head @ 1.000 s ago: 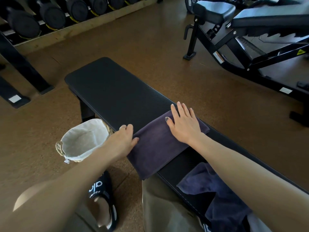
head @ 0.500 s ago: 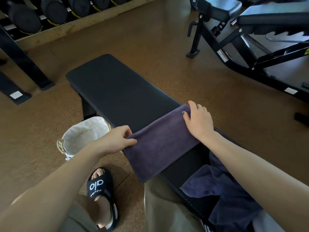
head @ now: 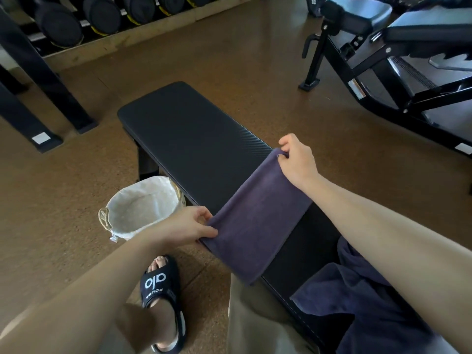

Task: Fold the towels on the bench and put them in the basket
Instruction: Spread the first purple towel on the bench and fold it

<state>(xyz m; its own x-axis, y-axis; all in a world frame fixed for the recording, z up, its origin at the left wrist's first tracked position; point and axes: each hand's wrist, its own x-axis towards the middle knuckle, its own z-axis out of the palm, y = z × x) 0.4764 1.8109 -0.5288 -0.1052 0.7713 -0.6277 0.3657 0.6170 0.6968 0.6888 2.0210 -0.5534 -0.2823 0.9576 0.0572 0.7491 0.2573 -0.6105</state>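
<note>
A purple-grey towel (head: 258,218) lies across the black padded bench (head: 194,139), its near end hanging over the bench's front edge. My left hand (head: 189,226) pinches its near-left corner beside the bench edge. My right hand (head: 296,162) pinches the far-right corner and holds it slightly raised. A darker blue towel (head: 362,300) lies crumpled on the bench at the lower right, partly under my right forearm. The lined wicker basket (head: 143,208) stands on the floor left of the bench, with nothing visible inside.
My foot in a black slide sandal (head: 163,290) rests on the brown floor below the basket. A dumbbell rack (head: 84,24) runs along the back left. Another black weight bench frame (head: 383,72) stands at the back right.
My right hand slid from flat on the towel's middle to its far-right corner and pinched it. My left hand closed on the near-left corner. Both corners have lifted a little.
</note>
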